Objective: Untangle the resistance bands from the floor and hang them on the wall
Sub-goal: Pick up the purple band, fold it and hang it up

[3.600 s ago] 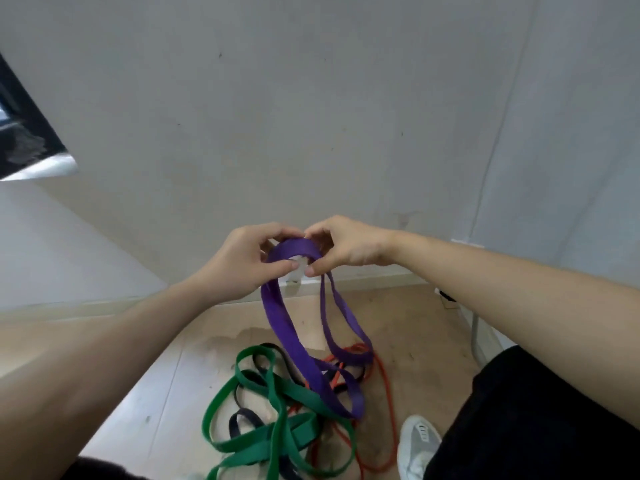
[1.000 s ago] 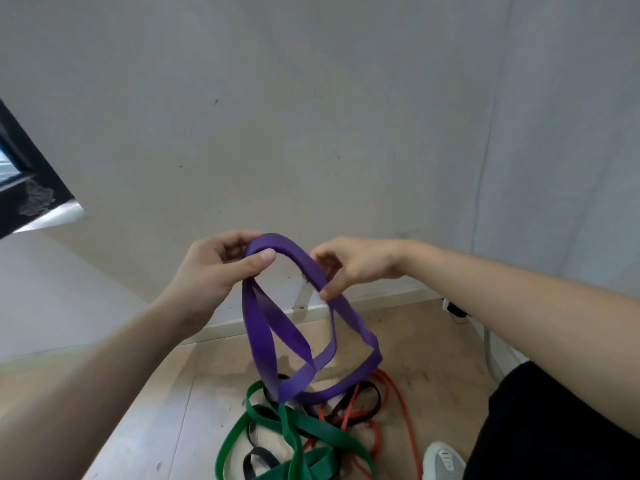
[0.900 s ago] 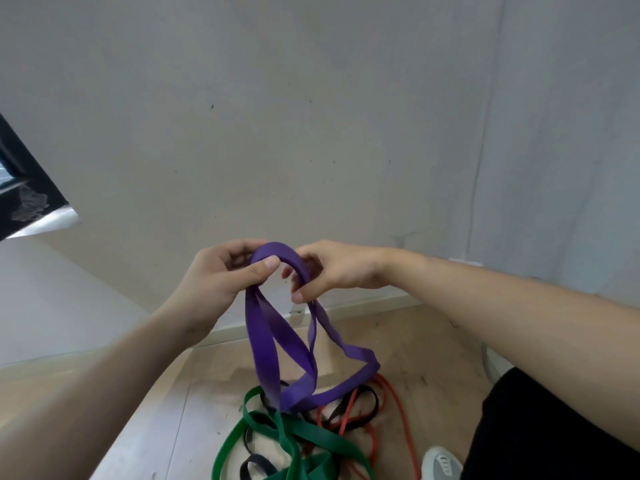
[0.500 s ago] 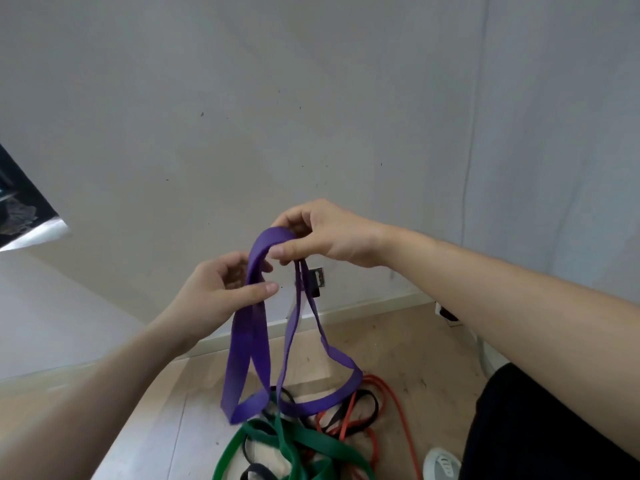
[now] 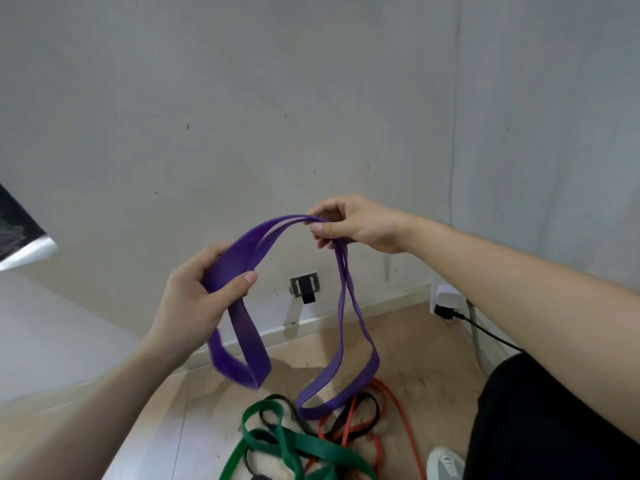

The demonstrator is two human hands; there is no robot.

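Note:
A purple resistance band (image 5: 258,245) stretches between both hands in front of the grey wall. My left hand (image 5: 197,292) grips its wide doubled part, and a short loop hangs below that hand. My right hand (image 5: 353,223) pinches the band higher up on the right, with a long loop hanging down from it to just above the floor pile. On the wooden floor lie a green band (image 5: 294,445), a red band (image 5: 398,410) and a black band (image 5: 346,419), tangled together.
A wall socket with a black plug (image 5: 306,289) sits low on the wall. A white power adapter with a black cable (image 5: 450,303) is at the right. My white shoe (image 5: 445,464) stands beside the pile. A dark object (image 5: 17,233) juts in at the left.
My hands have moved apart, spreading the purple band sideways. Its lower loops have lifted off the floor pile; the left loop now swings free.

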